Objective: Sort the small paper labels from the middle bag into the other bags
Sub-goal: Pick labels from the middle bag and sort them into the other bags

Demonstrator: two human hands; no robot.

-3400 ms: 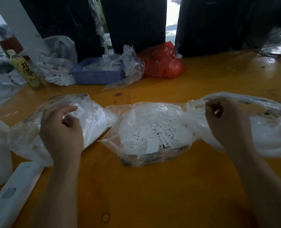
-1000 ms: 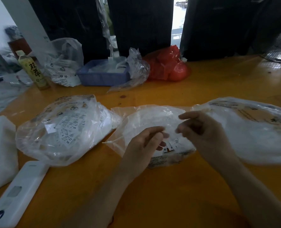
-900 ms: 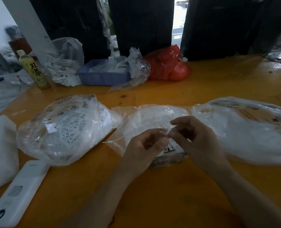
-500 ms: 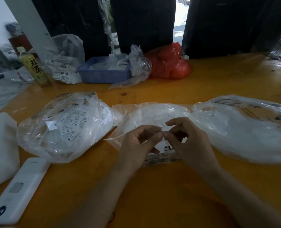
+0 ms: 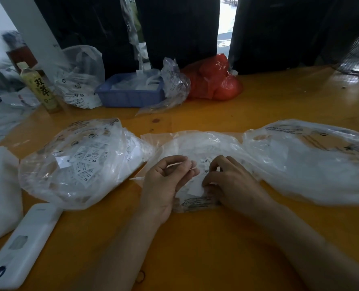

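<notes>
Along the tabletop's middle: right bag, left bag, middle bag between them. Over the middle bag, left hand pinching a paper label; right hand, fingers curled down among the labels.

A garment packing workroom is suggested. Clear bags of size labels are spread on an orange counter. A blue basket and dark hanging cloth are seen behind.
</notes>
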